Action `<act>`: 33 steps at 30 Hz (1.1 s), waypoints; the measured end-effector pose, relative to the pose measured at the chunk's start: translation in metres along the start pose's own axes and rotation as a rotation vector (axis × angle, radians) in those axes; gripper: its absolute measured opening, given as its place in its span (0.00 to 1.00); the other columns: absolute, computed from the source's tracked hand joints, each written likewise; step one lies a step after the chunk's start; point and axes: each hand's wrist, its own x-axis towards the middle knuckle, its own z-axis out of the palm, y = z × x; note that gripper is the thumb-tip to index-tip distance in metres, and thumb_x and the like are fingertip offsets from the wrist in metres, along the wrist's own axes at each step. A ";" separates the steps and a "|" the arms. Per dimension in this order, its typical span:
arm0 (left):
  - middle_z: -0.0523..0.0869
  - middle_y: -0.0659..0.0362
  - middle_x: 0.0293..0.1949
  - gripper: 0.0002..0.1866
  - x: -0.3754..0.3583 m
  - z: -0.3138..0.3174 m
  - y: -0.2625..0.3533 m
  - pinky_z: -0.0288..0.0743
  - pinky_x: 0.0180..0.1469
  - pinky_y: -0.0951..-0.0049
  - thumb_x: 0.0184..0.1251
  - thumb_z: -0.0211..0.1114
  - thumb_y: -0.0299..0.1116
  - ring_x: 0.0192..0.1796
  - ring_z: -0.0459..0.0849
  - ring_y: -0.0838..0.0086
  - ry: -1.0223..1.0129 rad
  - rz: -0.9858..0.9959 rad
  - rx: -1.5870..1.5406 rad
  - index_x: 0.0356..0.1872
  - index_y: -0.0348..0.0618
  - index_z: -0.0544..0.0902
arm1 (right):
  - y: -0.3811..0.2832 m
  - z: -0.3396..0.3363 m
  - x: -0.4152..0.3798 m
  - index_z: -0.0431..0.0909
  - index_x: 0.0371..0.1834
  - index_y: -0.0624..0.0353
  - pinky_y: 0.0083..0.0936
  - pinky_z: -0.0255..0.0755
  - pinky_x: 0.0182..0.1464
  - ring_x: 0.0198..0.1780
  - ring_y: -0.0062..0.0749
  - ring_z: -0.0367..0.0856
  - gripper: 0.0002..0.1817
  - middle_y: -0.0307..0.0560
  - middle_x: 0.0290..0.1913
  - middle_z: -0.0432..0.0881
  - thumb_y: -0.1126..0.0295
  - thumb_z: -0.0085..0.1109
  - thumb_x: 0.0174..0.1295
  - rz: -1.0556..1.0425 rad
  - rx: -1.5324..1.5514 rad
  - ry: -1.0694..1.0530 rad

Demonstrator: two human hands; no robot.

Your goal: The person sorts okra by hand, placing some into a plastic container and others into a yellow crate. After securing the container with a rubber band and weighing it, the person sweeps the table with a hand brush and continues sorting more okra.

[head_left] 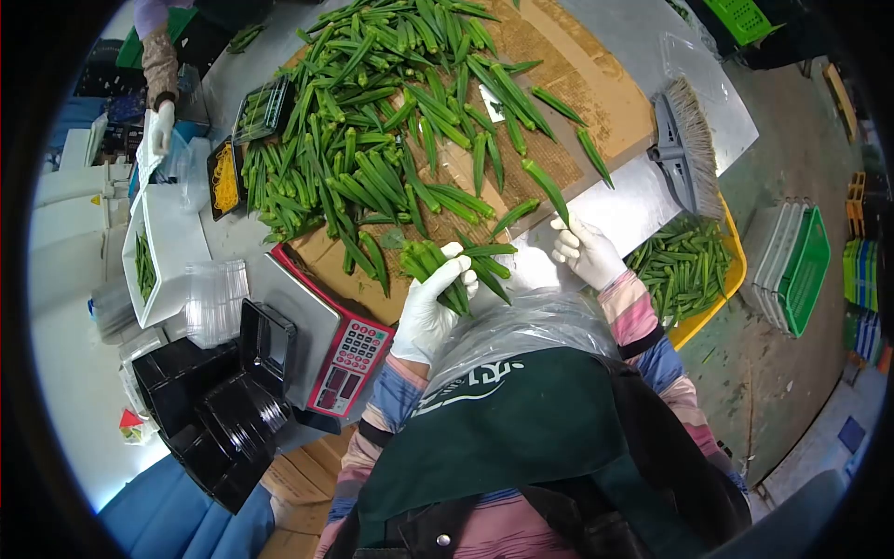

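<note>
My left hand [426, 315], in a white glove, is closed around a bunch of green okra pods [430, 264] near the front edge of the table. To its right, my gloved right hand [589, 253] pinches one long okra pod [548, 189] by its lower end, with the pod pointing up and away. Beyond both hands, a large heap of okra [358, 140] is spread over a flattened cardboard sheet [596, 70]. A few loose pods lie near the right hand, one of them a short okra pod [514, 216].
A red-edged scale [349, 359] and black trays [237, 415] stand at left. Rubber bands fill a small tray [224, 179]. At right are a brush [684, 149], a yellow crate of okra [684, 270] and a green basket [805, 270]. Another person's gloved hand [161, 129] shows upper left.
</note>
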 end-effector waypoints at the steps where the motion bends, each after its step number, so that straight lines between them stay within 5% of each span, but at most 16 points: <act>1: 0.86 0.55 0.44 0.17 0.001 0.000 -0.001 0.82 0.43 0.66 0.70 0.65 0.23 0.41 0.85 0.69 -0.013 -0.008 0.009 0.58 0.41 0.77 | 0.000 0.002 -0.001 0.78 0.51 0.62 0.23 0.63 0.37 0.24 0.18 0.57 0.17 0.27 0.23 0.57 0.58 0.46 0.80 0.012 0.046 -0.035; 14: 0.87 0.52 0.54 0.13 0.004 0.023 -0.009 0.84 0.52 0.65 0.71 0.65 0.24 0.50 0.88 0.64 -0.057 -0.071 0.048 0.55 0.41 0.79 | 0.014 0.046 -0.008 0.74 0.38 0.53 0.18 0.56 0.31 0.18 0.13 0.52 0.19 0.21 0.17 0.54 0.54 0.39 0.82 0.313 0.449 -0.326; 22: 0.82 0.48 0.60 0.15 0.018 0.035 -0.014 0.79 0.61 0.60 0.71 0.64 0.24 0.62 0.81 0.62 -0.096 -0.032 0.034 0.57 0.39 0.77 | 0.025 0.059 -0.012 0.72 0.34 0.52 0.18 0.57 0.27 0.15 0.11 0.53 0.20 0.20 0.15 0.57 0.55 0.38 0.82 0.584 0.593 -0.406; 26: 0.85 0.53 0.52 0.17 0.019 0.045 -0.009 0.82 0.56 0.62 0.70 0.65 0.24 0.54 0.85 0.65 -0.128 -0.016 0.112 0.59 0.40 0.77 | 0.014 0.083 -0.023 0.74 0.35 0.55 0.20 0.61 0.26 0.14 0.17 0.59 0.22 0.27 0.15 0.64 0.49 0.43 0.79 0.573 -0.002 -0.106; 29: 0.86 0.55 0.48 0.18 0.016 0.045 -0.006 0.83 0.51 0.64 0.68 0.66 0.23 0.45 0.86 0.69 -0.117 -0.008 0.106 0.58 0.41 0.77 | -0.004 0.043 0.004 0.83 0.41 0.60 0.25 0.74 0.30 0.22 0.26 0.79 0.20 0.40 0.24 0.83 0.53 0.54 0.76 0.048 -0.783 0.159; 31: 0.86 0.55 0.48 0.18 0.016 0.037 -0.006 0.84 0.50 0.64 0.68 0.66 0.22 0.44 0.86 0.69 -0.092 -0.014 0.097 0.58 0.41 0.77 | -0.008 -0.008 0.036 0.83 0.48 0.58 0.33 0.79 0.42 0.36 0.35 0.84 0.14 0.47 0.35 0.85 0.62 0.67 0.65 -0.500 -1.113 0.689; 33: 0.86 0.55 0.47 0.18 0.015 0.035 -0.007 0.84 0.49 0.63 0.68 0.66 0.22 0.43 0.86 0.68 -0.065 -0.023 0.071 0.57 0.41 0.77 | -0.039 -0.031 0.049 0.81 0.53 0.57 0.35 0.76 0.52 0.47 0.43 0.82 0.22 0.50 0.44 0.83 0.66 0.72 0.55 -0.926 -1.734 1.001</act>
